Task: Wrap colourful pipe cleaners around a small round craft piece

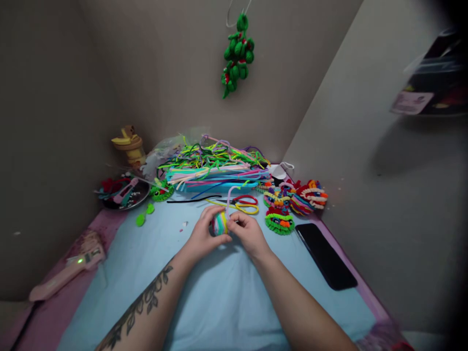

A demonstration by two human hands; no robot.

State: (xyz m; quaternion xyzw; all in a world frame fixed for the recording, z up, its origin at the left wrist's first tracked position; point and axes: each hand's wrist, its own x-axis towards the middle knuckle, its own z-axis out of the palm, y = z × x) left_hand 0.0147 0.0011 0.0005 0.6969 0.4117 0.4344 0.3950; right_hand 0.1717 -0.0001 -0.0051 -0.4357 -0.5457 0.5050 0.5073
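My left hand (203,233) is wrapped round a small rounded piece with fuzzy stripes of turquoise, yellow and pink (220,223), which looks wound from pipe cleaners. Its far side is hidden by the fingers. Against the piece's right edge, my right hand (250,233) pinches a lilac pipe cleaner (229,199), whose free end sticks up and bends over to the right. Just beyond the hands lie scissors (245,204) with red and yellow handles, beside a black pipe cleaner (193,199).
Behind is a blue tray (215,186) heaped with pipe cleaners. Finished fuzzy faces (280,222) and a black phone (325,256) lie right. At left are a pink glue gun (69,273) with a lit green light and a metal bowl (137,202). A green bundle (238,53) hangs above.
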